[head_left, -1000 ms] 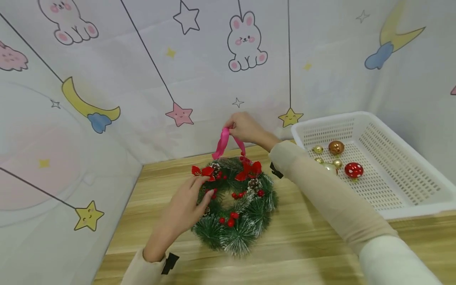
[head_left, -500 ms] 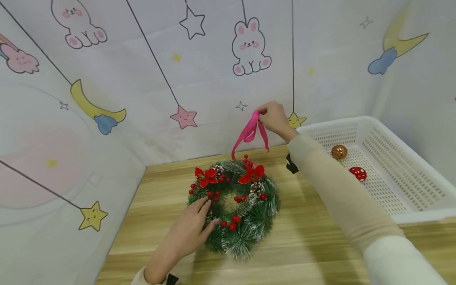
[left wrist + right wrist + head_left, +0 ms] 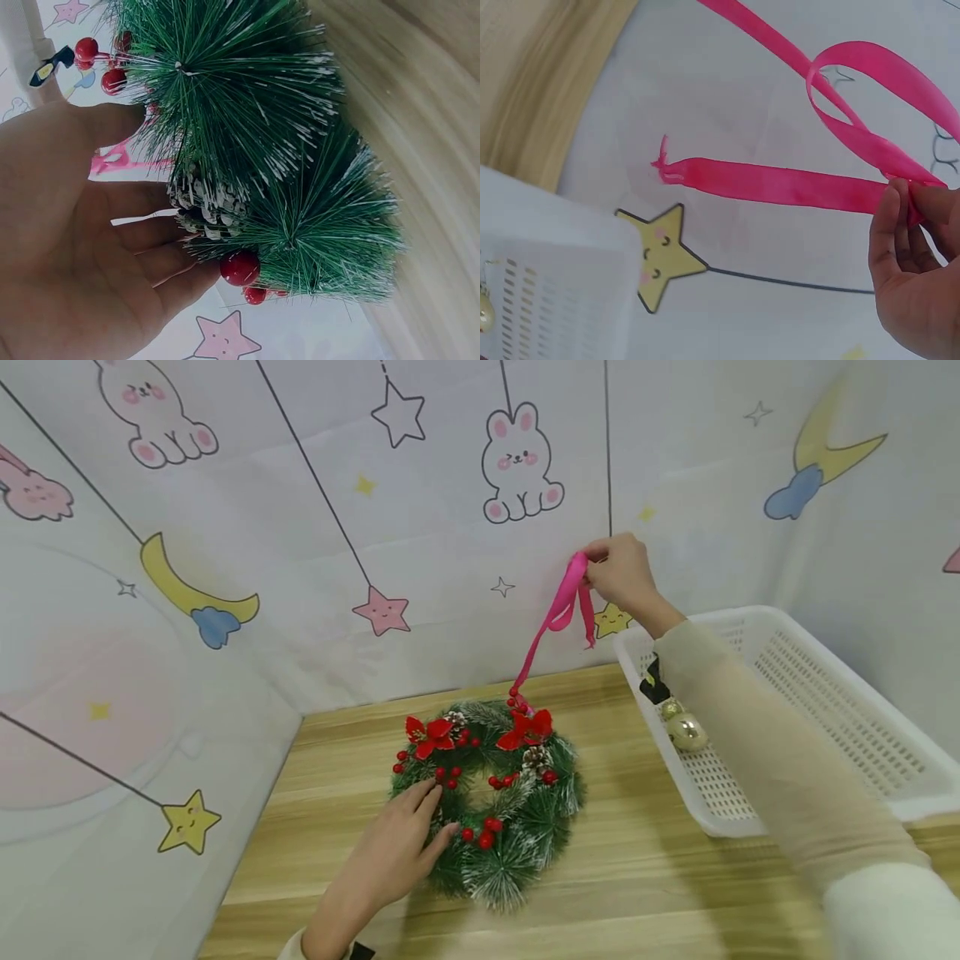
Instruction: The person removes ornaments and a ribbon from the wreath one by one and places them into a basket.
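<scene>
A green wreath [image 3: 517, 835] with red berries, red flowers and pine cones lies on the wooden table. My left hand [image 3: 393, 843] rests on its left side. Seen from the left wrist, that hand [image 3: 97, 217] has its fingers extended, their tips at a pine cone [image 3: 210, 206] and a red berry [image 3: 240, 268]. Above the table, against the wall, my right hand [image 3: 622, 572] pinches a pink ribbon [image 3: 564, 597]. One strand of the ribbon runs down to the wreath's top. In the right wrist view, a loose knotted end of the ribbon [image 3: 780, 184] hangs free, beside a loop.
A white plastic basket [image 3: 675, 772] stands right of the wreath, partly under my right forearm. Gold baubles [image 3: 686, 731] show inside it. Behind the table [image 3: 352, 760] hangs a white cloth wall [image 3: 435, 527] printed with stars, moons and rabbits.
My right hand has moved up and to the right, drawing the ribbon out longer from the wreath. My left hand has slid slightly down the wreath's left side, uncovering the red flower.
</scene>
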`<control>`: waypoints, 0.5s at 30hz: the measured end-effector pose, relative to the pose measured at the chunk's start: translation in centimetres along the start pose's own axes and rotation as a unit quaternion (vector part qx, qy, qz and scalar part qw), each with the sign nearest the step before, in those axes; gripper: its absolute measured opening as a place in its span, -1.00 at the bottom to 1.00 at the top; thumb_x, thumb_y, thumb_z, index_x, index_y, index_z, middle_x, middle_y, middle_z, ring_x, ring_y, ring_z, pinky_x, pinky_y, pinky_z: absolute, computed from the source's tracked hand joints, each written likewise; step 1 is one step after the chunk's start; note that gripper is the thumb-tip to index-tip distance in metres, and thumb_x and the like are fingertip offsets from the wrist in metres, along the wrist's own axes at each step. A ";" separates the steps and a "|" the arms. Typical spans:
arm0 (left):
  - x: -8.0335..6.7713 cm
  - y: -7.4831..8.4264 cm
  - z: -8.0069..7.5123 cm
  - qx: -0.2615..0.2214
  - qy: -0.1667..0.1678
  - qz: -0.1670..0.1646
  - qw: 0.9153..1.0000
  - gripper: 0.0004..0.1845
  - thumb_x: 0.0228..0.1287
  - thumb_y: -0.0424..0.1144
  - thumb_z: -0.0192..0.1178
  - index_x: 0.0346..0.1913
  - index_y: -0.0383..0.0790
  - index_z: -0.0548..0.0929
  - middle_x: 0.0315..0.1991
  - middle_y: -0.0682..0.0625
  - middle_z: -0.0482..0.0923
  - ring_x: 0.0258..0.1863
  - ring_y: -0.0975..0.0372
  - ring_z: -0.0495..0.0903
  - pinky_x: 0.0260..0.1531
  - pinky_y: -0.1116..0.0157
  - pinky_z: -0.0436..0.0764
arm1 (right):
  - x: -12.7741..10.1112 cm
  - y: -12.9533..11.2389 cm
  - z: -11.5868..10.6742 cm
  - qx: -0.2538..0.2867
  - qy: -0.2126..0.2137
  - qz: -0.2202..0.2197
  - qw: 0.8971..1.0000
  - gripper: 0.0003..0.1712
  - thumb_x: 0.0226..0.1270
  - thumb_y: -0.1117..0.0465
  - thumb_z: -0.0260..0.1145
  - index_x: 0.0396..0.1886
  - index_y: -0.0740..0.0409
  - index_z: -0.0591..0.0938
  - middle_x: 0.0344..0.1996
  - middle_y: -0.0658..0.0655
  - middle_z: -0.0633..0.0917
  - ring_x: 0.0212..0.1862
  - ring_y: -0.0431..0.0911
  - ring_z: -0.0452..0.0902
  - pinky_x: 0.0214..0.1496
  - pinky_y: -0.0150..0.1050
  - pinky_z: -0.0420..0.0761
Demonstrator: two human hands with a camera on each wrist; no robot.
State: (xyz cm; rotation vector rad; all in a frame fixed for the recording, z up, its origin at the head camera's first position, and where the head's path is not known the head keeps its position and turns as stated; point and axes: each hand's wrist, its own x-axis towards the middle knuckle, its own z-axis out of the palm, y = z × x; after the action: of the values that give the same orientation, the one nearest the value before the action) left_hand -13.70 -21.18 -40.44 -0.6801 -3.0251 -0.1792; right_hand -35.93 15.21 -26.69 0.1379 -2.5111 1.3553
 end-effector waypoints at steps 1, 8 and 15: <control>0.0 0.0 0.0 0.001 0.000 0.001 1.000 -0.30 0.56 0.08 0.20 0.46 -0.43 0.48 0.48 -0.33 0.45 0.46 -0.17 0.49 0.40 -0.11 0.57 | -0.1 -0.2 -0.5 -0.001 0.006 0.000 1.000 -0.64 0.55 0.30 0.20 0.19 0.28 0.75 0.00 0.36 0.78 -0.29 -0.12 0.71 -0.30 -0.59 0.63; -0.1 0.0 0.1 -0.006 0.003 0.002 1.000 -0.32 0.56 0.06 0.20 0.45 -0.43 0.49 0.48 -0.33 0.46 0.46 -0.17 0.49 0.40 -0.11 0.57 | -0.5 -2.1 -4.3 -0.007 0.040 -0.005 0.999 -0.61 0.58 0.16 0.24 0.26 0.16 0.74 0.10 0.30 0.77 -0.23 -0.18 0.73 -0.01 -0.44 0.76; -0.1 0.0 0.0 -0.010 0.002 -0.002 1.000 -0.33 0.57 0.06 0.20 0.45 -0.43 0.50 0.48 -0.32 0.45 0.47 -0.17 0.48 0.41 -0.12 0.56 | -1.1 -4.0 -8.0 -0.032 0.067 -0.014 0.997 -0.54 0.59 0.01 0.25 0.38 -0.01 0.67 0.27 0.21 0.72 -0.10 -0.23 0.69 0.35 -0.24 0.69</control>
State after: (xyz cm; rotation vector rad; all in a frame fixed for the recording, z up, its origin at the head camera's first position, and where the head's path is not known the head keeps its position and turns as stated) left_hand -13.60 -21.28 -40.44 -0.6747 -3.0244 -0.2107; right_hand -32.42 19.57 -19.59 0.0670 -2.4287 1.2304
